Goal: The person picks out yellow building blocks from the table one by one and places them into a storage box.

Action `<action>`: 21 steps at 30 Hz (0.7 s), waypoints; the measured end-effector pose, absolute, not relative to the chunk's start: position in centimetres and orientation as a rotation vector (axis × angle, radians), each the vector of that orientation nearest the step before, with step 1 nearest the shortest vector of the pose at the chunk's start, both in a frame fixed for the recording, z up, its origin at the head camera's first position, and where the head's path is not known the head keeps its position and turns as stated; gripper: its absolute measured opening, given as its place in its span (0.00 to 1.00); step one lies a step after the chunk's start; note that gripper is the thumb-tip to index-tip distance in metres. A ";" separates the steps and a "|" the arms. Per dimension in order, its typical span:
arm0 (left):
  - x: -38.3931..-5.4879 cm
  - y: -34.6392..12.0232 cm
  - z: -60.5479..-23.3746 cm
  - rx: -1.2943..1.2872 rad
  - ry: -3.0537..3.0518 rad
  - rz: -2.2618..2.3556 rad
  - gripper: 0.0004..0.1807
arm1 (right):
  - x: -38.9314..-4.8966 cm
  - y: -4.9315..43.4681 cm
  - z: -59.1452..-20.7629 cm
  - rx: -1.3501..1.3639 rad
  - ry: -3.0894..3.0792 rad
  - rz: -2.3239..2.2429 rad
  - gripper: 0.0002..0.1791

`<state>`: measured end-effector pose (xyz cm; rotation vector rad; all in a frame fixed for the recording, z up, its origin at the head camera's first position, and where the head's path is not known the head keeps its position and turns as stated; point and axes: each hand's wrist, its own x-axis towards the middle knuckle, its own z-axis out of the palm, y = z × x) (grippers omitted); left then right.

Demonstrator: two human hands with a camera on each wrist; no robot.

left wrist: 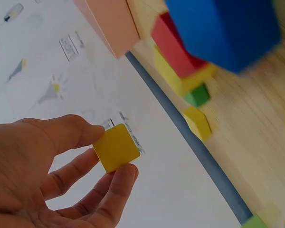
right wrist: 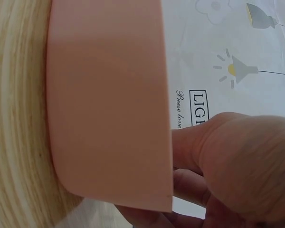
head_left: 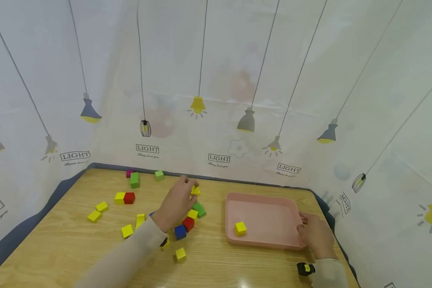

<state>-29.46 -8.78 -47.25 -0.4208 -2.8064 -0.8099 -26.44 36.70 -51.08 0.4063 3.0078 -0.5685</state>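
Observation:
My left hand (head_left: 178, 204) pinches a yellow block (left wrist: 116, 148) between thumb and fingertips, with the block above the table in the left wrist view. Just past that hand lie a green block (head_left: 199, 209), a red block (head_left: 189, 224) and a blue block (head_left: 180, 232). At the right, my right hand (head_left: 315, 234) grips the near right end of a pink tray (head_left: 263, 198), thumb and fingers at its rim. Inside the tray, toward its front left, sits one yellow block (head_left: 240, 229).
Several loose blocks lie across the left of the wooden table, among them a red block (head_left: 129, 198) and a green block (head_left: 135, 180). A single yellow block (head_left: 180, 254) is nearest the front. White printed sheeting (head_left: 180, 156) rises behind the table's back edge.

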 end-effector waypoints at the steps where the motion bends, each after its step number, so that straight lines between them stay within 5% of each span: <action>1: -29.5 -8.1 -47.1 -0.433 -2.811 -0.802 0.20 | -26.4 36.7 -51.1 0.409 3.005 -0.569 0.34; 21: -30.4 2.0 -49.1 -0.659 -2.892 -0.847 0.19 | -26.4 36.8 -51.1 0.414 2.999 -0.587 0.34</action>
